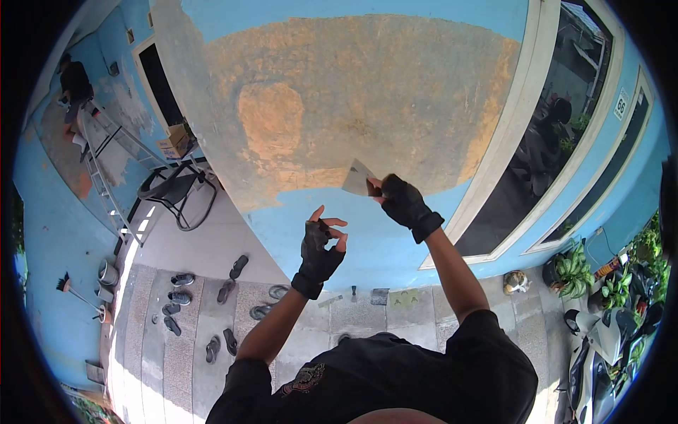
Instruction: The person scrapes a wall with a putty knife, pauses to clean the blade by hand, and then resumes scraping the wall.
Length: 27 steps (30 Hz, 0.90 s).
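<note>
My right hand [402, 201], in a black fingerless glove, grips a flat metal scraper [359, 178] by its near end. The blade lies at or close to the lower edge of the bare grey-brown patch on the wall [395, 106]; whether it touches cannot be made out. Light blue paint [367, 233] surrounds the patch, which has orange areas at its left and right. My left hand [323, 247], gloved the same way, is raised lower and to the left with its fingers apart and nothing in them.
At the left, a person [75, 81] is on a ladder [106, 177] near a black chair [176, 189] and a cardboard box [174, 143]. Several shoes [181, 298] lie on the paving. A cat [516, 283], potted plants [572, 272] and a motorcycle [606, 346] are at the right.
</note>
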### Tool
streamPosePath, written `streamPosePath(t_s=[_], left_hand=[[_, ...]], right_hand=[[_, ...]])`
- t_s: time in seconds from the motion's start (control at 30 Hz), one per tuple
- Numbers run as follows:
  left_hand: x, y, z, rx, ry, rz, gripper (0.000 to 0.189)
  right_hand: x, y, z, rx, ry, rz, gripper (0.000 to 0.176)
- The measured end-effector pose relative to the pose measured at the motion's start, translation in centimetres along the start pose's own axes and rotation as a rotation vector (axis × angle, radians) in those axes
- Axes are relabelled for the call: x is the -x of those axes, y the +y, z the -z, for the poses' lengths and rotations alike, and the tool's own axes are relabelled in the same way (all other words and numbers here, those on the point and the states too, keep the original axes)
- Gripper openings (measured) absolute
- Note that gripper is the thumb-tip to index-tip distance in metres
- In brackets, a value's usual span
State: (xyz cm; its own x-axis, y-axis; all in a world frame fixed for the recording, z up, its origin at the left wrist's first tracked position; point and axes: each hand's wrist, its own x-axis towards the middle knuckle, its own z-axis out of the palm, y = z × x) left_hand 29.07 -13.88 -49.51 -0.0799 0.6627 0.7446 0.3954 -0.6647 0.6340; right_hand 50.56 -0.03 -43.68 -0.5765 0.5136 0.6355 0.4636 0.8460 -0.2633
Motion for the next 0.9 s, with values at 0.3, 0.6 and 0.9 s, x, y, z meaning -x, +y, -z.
streamPosePath(t_s=[0.3,0.6,0.9], left_hand=[[11.3,-0.4,-13.3,0.236,-0.370,0.698,0.080],[19.8,5.3,-22.9,0.816,-0.108,0.861,0.023],[21.1,10.0,-17.9,0.656,-0.091,0.893,0.036]], right_hand=[[22.9,-2.3,-4.4,-0.478,-0.028,-0.475,0.037],[31.2,-7.3,-0.4,-0.457,0.139,-0.599,0.041],[31.1,-12.0,2.6,-0.312,0.032,-0.384,0.043]])
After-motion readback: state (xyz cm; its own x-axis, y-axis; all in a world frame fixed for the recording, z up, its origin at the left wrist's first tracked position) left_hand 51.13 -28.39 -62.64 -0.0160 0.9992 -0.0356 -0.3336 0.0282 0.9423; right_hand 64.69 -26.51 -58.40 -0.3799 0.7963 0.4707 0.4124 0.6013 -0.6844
